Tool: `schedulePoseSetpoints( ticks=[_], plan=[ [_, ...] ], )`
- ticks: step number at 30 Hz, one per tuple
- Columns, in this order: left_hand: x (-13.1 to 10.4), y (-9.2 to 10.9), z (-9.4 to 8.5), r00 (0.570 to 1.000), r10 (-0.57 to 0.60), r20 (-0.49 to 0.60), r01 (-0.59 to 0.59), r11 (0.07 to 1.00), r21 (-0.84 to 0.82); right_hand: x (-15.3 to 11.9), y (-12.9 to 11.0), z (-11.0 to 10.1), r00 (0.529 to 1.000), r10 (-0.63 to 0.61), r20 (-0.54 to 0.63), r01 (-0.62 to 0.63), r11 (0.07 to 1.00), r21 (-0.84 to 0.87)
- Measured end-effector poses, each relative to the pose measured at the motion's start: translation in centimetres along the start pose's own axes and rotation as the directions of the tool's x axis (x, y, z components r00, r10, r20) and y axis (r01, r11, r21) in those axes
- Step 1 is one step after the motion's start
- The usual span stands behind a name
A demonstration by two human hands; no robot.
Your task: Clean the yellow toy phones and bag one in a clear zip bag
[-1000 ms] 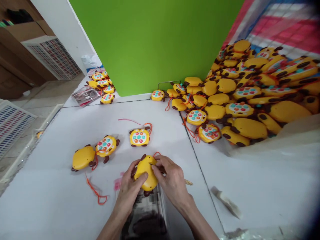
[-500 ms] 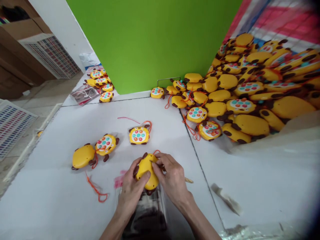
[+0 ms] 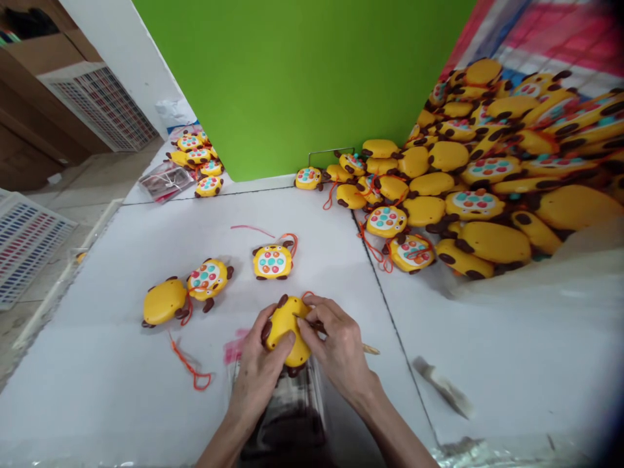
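Observation:
My left hand (image 3: 258, 357) is closed around a yellow animal-shaped toy (image 3: 285, 325) with brown feet, its plain back turned up. In my right hand (image 3: 341, 344) is a thin tool with a pale wooden handle (image 3: 371, 350); its dark tip touches the toy's back near a small hole, and the fingers hide most of its length. An orange cord shows behind the toy. Beyond my hands lies another toy (image 3: 272, 262), its coloured buttons facing up. To the left, a button-side-up toy (image 3: 207, 278) touches one lying back-up (image 3: 164, 301).
A large heap of the same toys (image 3: 429, 182) fills the right back. A green panel (image 3: 302, 84) stands behind the table (image 3: 121, 377). Several toys sit by its left edge. A loose orange cord (image 3: 191, 367) lies at left, a dark tray (image 3: 292, 416) below my hands, a whitish scrap (image 3: 443, 387) at right.
The view has shifted slightly. Both hands keep their hold on the toy and the tool, and the tool's dark tip shows a little more clearly against the toy's back.

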State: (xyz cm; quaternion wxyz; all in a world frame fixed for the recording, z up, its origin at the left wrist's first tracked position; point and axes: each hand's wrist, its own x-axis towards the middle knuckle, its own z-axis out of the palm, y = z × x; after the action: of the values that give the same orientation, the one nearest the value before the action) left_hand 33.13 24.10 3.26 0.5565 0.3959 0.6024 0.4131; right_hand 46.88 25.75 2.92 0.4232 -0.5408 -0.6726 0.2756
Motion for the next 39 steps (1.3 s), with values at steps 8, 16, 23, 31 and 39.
schedulePoseSetpoints(
  ticks=[8, 16, 23, 31, 39],
  plan=[
    [-0.24, 0.10, -0.06, 1.000, 0.019, -0.020, -0.018, 0.998, 0.056, 0.02, 0.15, 0.29, 0.999, 0.023, 0.022, -0.024, 0.999, 0.037],
    [-0.52, -0.26, -0.33, 0.999, 0.026, -0.048, -0.023, 0.998, 0.052, 0.17, -0.05, 0.42, 1.000, -0.005, 0.025, 0.005, 1.000, -0.014],
    [-0.35, -0.23, -0.29, 0.999, 0.014, -0.051, -0.012, 0.999, 0.032, -0.01, -0.04, 0.42, 1.000, 0.018, 0.009, -0.018, 1.000, 0.025],
    [-0.36, -0.14, -0.21, 0.999, 0.014, -0.048, -0.013, 0.999, 0.033, 0.08, -0.16, 0.49, 0.999, 0.027, 0.019, -0.027, 0.999, 0.030],
    [-0.39, 0.17, 0.16, 0.998, 0.047, -0.045, -0.044, 0.996, 0.072, 0.12, -0.12, 0.36, 1.000, 0.025, 0.005, -0.025, 0.999, 0.024]
  ],
)
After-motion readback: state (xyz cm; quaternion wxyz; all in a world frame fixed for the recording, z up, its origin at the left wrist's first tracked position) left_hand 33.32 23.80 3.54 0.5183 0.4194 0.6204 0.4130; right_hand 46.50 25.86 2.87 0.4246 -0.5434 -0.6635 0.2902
